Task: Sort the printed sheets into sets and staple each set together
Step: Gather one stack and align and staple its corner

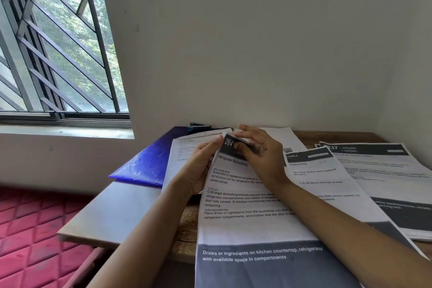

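**1. Task item.** 264 sheet (pixel 245 217): b/w printout. Dark header band w/ "264", title "Refrigerator Restocking", body text, dark footer band w/ white text. Lies lengthwise at table centre, near end past the front edge. Top end is lifted and curled over. Single sheet or several: cannot tell.

**2. Hands.**
- Left hand (pixel 201 168) grips the top-left edge, fingers curled behind the paper, thumb at the corner.
- Right hand (pixel 259 154) pinches the top edge at the header band, fingers bent over it.

**3. Other printouts.**
- Cleaning sheet (pixel 327 182): just right of item 1, under the right forearm.
- 437 stack (pixel 385 170): further right, header "437 KITCHEN".
- Text sheet (pixel 184 147): back left, behind the left hand, partly on the folder.

**4. Tool.** Stapler (pixel 198 127): dark, at the back by the wall, apart from both hands.

**5. Container.** Blue folder (pixel 145 163): lies flat at back left. Contents not visible.

**6. Surface/room.** Wood-grain table (pixel 187 234) w/ grey board (pixel 117 213) on its left side. Plain white wall (pixel 233 42). Window (pixel 58 42) w/ metal grille at left, greenery outside. Red quilted surface (pixel 30 229) below left.
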Tool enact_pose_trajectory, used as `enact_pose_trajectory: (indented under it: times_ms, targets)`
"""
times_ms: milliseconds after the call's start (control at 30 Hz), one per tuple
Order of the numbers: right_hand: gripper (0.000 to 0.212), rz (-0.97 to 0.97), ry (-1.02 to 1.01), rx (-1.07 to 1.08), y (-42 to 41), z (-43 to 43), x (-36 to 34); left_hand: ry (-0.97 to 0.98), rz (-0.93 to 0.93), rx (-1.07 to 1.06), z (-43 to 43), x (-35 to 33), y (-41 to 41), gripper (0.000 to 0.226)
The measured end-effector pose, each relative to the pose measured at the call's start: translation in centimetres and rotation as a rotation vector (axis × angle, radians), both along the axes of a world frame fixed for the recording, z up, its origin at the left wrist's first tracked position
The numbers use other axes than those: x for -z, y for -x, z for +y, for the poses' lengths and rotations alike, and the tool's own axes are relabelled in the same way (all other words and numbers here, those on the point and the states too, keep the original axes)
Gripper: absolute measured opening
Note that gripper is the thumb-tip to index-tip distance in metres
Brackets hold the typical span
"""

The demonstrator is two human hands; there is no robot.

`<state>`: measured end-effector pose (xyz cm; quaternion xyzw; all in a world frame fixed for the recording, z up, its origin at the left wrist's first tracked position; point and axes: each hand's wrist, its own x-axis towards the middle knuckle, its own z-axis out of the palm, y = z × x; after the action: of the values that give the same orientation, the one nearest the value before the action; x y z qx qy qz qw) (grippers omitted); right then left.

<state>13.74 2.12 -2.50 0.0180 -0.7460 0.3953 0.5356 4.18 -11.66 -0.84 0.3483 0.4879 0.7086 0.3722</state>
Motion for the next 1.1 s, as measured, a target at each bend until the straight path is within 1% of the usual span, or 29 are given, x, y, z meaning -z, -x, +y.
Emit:
enact_pose_trajectory:
  times_ms: [100,267,400,567,700,833,933,967,1100]
  targets:
    - [0.025,0.011,0.007,-0.018,-0.1,-0.12,-0.04,-0.001,0.008,0.001,-0.03,0.09,0.07,0.047]
    - [0.027,0.022,0.003,-0.004,-0.24,-0.15,-0.08,0.004,-0.001,0.013,-0.02,0.04,0.03,0.054]
    - [0.026,0.032,0.0,-0.004,-0.18,-0.1,-0.02,0.008,0.006,0.014,-0.11,-0.03,-0.03,0.052]
    - [0.027,0.032,0.021,-0.033,0.01,0.2,0.28,0.037,-0.032,-0.013,-0.1,-0.03,-0.02,0.071]
    - [0.028,0.034,0.022,-0.037,0.02,0.1,0.26,0.018,-0.056,0.005,-0.08,-0.16,-0.09,0.064]
    - [0.024,0.046,0.034,-0.064,-0.06,0.04,0.21,0.01,-0.083,0.009,-0.17,-0.09,-0.02,0.061]
    - [0.025,0.065,0.056,-0.09,-0.34,-0.47,-0.19,0.007,-0.114,0.02,-0.24,-0.01,-0.03,0.049]
    - [0.026,0.072,0.06,-0.098,-0.4,-0.58,-0.31,0.012,-0.122,0.005,-0.23,-0.05,-0.05,0.049]
    - [0.029,0.071,0.049,-0.087,-0.47,-0.65,-0.39,0.055,-0.127,-0.091,-0.15,-0.23,-0.22,0.065]
